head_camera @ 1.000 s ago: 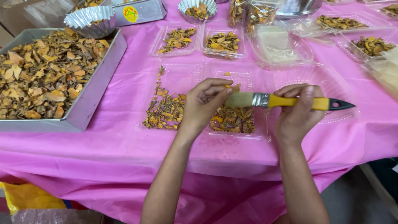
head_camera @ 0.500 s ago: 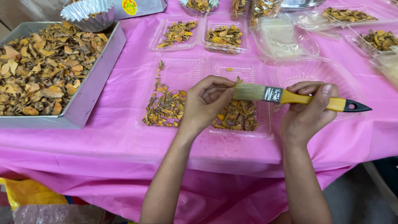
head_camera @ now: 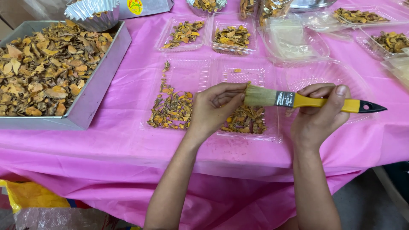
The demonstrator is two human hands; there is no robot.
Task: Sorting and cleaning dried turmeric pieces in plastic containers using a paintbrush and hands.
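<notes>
A round yellow sticker label with a red design (head_camera: 135, 6) sits on the front of a grey metal box (head_camera: 149, 7) at the far edge of the pink-covered counter (head_camera: 128, 85), just behind the crinkled silver foil cup (head_camera: 91, 10). Clear hinged plastic clamshell packs lie across the counter: one open pack (head_camera: 213, 76) at the middle, a second pack (head_camera: 208, 32) behind it, and further clear packs (head_camera: 294, 40) to the right. At the lower left, below the counter, a yellow plastic bag (head_camera: 30, 194) rests above a clear plastic bag (head_camera: 55, 219).
</notes>
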